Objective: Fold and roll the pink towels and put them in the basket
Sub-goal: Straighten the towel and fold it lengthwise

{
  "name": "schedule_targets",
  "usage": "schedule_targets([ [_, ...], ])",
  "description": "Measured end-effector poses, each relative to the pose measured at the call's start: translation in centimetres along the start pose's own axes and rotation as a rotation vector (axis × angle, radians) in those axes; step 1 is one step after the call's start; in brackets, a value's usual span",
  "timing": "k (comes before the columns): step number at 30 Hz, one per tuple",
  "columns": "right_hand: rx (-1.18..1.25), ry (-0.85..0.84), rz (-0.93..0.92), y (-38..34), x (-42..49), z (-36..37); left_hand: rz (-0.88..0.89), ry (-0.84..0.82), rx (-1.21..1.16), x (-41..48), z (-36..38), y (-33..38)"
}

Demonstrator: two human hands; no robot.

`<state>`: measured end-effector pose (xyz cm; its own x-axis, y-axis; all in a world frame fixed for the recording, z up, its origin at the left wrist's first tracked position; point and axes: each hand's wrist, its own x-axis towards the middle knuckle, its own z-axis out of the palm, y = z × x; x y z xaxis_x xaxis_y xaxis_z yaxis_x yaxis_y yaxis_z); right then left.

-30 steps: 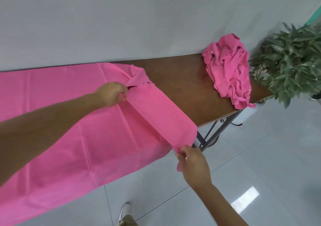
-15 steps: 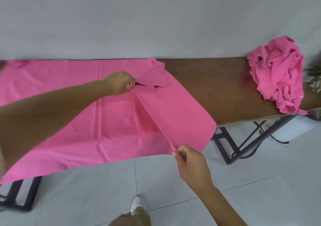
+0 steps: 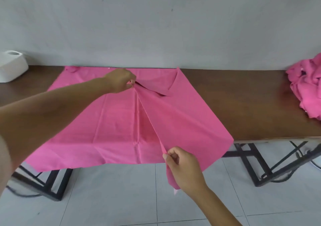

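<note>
Brown table (image 3: 243,104) bears a pink towel (image 3: 112,130), fold running far-to-near, ends pinched by left hand (image 3: 119,82) and right hand (image 3: 182,166).

So there's a big pink cloth towel (image 3: 121,125) spread over a long brown wooden table (image 3: 243,107), right part folded over the middle. Left hand (image 3: 119,82) pinches the fold up top, right hand (image 3: 182,166) pinches it at the lower edge. Crumpled pile of pink towels (image 3: 307,90) at far right, white plastic container (image 3: 12,67) upper left.
</note>
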<state>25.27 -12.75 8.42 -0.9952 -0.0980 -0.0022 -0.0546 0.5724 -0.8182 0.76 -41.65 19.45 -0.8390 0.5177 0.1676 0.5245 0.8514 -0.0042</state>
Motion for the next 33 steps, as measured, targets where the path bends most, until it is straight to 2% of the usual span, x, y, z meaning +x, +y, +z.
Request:
schedule_targets([
  [12, 0.110, -0.084, 0.019, -8.4, 1.0, 12.7, -0.011, -0.008, 0.012, -7.6, -1.6, -11.2],
  [21, 0.116, 0.005, 0.022, -15.3, 1.1, 23.9, 0.002, -0.052, 0.063, -12.6, -3.0, -20.4],
  [27, 0.034, 0.006, 0.003, -19.4, 1.5, 30.0, -0.002, -0.066, 0.015, -15.4, -3.8, -25.8],
  [33, -0.046, -0.064, -0.066, -23.3, 3.1, 34.0, -0.027, -0.106, 0.008, -17.7, -4.3, -29.9],
])
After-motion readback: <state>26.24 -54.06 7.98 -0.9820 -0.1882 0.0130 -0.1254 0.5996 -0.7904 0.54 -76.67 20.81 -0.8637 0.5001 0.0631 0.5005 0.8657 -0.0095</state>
